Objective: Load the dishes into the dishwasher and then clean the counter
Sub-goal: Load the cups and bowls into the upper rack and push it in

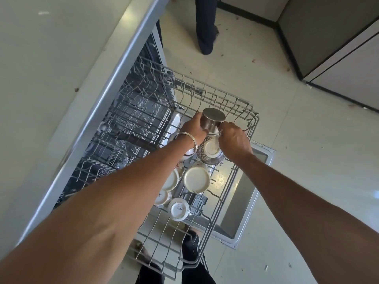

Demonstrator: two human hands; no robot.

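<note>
Kitchen, pale tiled floor, light table filling the left of the frame with a metal edge running diagonally. Below it the dishwasher is open, upper rack pulled out over the lowered door, centre of frame.

Steel cup upside down, at centre frame over the far part of the rack, flat base up. Left hand grips it from the left, fingers curled around its side; metal bangle on that wrist. Right hand is at the cup's right side, fingers curled in at the lower edge, seems to pinch the cup but the contact point is hidden behind the knuckles.

Just below the hands, an inverted patterned bowl sits in the rack. Lower down, a white round bowl base up, another white one beside it partly under the left forearm, then two inverted white mugs, near one with printed lettering on its base.

Lower rack visible inside the machine, left of centre, contents unclear.

Top centre: another person's dark trouser leg standing on the floor. Upper right: grey cabinets with dark base trim. Bottom centre: wearer's dark trousers with white stripes under the rack.
</note>
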